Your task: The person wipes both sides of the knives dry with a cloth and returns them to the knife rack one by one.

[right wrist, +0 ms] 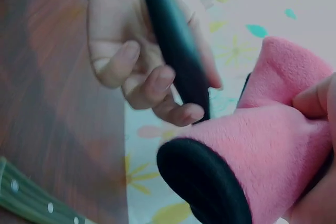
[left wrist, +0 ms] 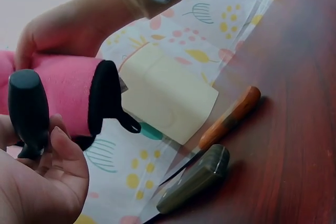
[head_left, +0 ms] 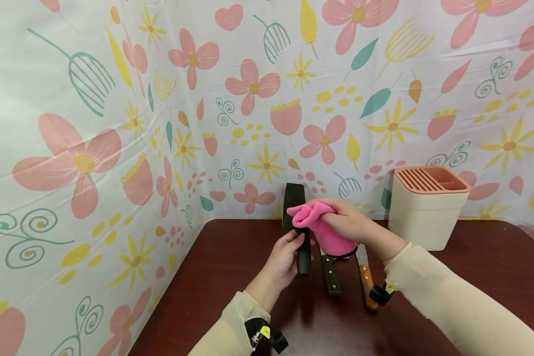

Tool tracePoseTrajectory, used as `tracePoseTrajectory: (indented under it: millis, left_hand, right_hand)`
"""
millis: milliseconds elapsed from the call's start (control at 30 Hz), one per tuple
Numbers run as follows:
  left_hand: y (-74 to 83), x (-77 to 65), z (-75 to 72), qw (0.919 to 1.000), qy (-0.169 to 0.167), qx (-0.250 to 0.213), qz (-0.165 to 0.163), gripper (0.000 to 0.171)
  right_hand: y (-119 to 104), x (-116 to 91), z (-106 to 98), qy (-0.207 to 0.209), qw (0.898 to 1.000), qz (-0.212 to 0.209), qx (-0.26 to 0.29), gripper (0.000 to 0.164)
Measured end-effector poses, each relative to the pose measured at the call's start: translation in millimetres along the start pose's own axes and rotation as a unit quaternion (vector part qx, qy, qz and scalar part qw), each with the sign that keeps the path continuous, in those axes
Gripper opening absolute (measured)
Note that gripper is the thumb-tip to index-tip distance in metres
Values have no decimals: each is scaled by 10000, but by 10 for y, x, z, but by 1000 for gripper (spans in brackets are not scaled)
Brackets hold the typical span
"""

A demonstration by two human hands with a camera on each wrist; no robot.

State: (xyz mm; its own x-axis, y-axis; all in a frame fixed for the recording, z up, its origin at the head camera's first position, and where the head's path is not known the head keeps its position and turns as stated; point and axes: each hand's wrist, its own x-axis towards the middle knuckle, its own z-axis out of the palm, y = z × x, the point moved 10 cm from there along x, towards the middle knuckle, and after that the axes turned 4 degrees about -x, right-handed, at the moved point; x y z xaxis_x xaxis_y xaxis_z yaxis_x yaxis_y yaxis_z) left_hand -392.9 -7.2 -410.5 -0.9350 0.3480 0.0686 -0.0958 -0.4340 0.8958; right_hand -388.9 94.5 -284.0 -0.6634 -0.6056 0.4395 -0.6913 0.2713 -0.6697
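A black cleaver with a broad dark blade stands nearly upright above the table, blade end up. My left hand holds it, fingers and thumb round the upper part of its black handle. My right hand grips a bunched pink plush cloth with a black border, against the lower part of the blade. In the right wrist view the cloth hides most of the blade. A small black loop hangs from its border in the left wrist view.
A knife with a dark riveted handle and one with a wooden handle lie on the dark red table. Behind them, at the right, stands a cream knife block with an orange slotted top. Flowered sheeting lines the back and left.
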Motion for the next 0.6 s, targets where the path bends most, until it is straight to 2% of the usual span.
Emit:
tracePoseTrajectory:
  millis: [133, 267, 433, 600]
  left_hand:
    - [21, 1, -32, 9999, 97, -70, -14, 39]
    - [8, 6, -35, 9996, 134, -249, -15, 38]
    - [-23, 7, -23, 9991, 141, -399, -46, 41]
    - [-45, 19, -28, 9992, 138, -366, -110, 37]
  right_hand:
    - [-90, -78, -81, 633, 9967, -229, -457, 33]
    - [-118, -197, -37, 1200, 9857, -328, -1139, 34]
    - [-111, -327, 156, 1234, 9814, -357, -1430, 33]
    - [-123, -391, 243, 1176, 9793, -313, -1615, 37]
